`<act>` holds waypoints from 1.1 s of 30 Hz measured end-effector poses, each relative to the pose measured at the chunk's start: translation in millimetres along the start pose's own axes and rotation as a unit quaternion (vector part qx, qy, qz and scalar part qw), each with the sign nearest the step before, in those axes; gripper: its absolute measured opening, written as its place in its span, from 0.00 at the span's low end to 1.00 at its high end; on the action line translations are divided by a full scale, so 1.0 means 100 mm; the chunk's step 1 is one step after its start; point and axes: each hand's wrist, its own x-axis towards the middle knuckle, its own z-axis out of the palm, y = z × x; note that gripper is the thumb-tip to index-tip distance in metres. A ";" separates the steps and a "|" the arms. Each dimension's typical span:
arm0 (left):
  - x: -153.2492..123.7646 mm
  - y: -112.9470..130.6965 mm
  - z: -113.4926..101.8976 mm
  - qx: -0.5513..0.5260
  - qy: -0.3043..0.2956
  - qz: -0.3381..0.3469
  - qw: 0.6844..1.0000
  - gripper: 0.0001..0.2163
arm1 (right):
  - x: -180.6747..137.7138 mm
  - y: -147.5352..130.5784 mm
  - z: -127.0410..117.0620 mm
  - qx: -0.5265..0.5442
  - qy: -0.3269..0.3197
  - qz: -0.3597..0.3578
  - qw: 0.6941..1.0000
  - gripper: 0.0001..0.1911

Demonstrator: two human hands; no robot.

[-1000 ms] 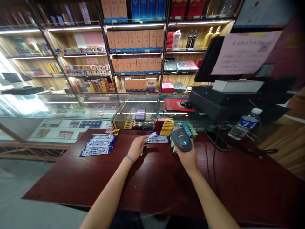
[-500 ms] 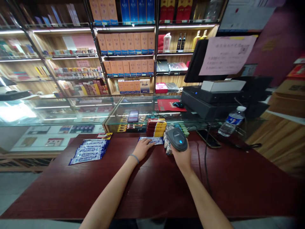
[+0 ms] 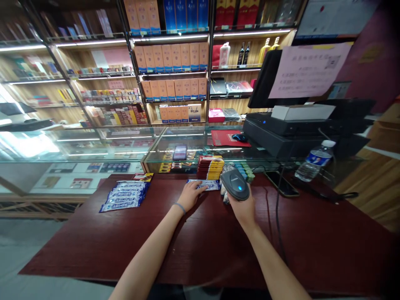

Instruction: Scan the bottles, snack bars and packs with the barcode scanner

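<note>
My left hand (image 3: pixel 190 196) lies on the table with its fingers stretched apart over the left end of a blue-and-white snack packet (image 3: pixel 211 184). In my right hand (image 3: pixel 245 210), a dark barcode scanner (image 3: pixel 235 184) with a lit blue light is gripped, just right of that packet. Behind the packet stands a stack of red-and-yellow packets (image 3: pixel 211 167). Small clear-wrapped items beside the scanner are partly hidden by it, with green-and-blue packs (image 3: pixel 244 171) behind. More blue-and-white packets (image 3: pixel 126 195) lie fanned out at the left, below a yellow-and-red packet (image 3: pixel 143 177).
On the dark red table (image 3: pixel 215 250), a phone (image 3: pixel 283 183), a water bottle (image 3: pixel 315 161) and the scanner's cable (image 3: pixel 278 212) are at the right. A glass counter (image 3: pixel 159 143) runs behind, bearing a monitor (image 3: pixel 265 79) and a mouse (image 3: pixel 239 137). Stocked shelves (image 3: pixel 175 75) stand beyond.
The whole view has shifted slightly, so things appear further right. My left hand stays over the packet and my right hand still holds the scanner beside it.
</note>
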 end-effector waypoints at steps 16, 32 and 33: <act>-1.53 -0.65 -1.55 0.121 0.064 -0.194 0.971 0.20 | -0.25 -0.10 0.26 -0.002 -0.083 -0.065 0.994 0.25; -2.46 -0.93 -1.97 0.187 0.108 -0.313 0.925 0.13 | -0.54 -0.16 0.35 -0.031 -0.188 -0.089 0.978 0.27; -2.46 -0.94 -1.97 0.186 0.104 -0.311 0.926 0.12 | -0.53 -0.16 0.35 -0.033 -0.190 -0.088 0.977 0.27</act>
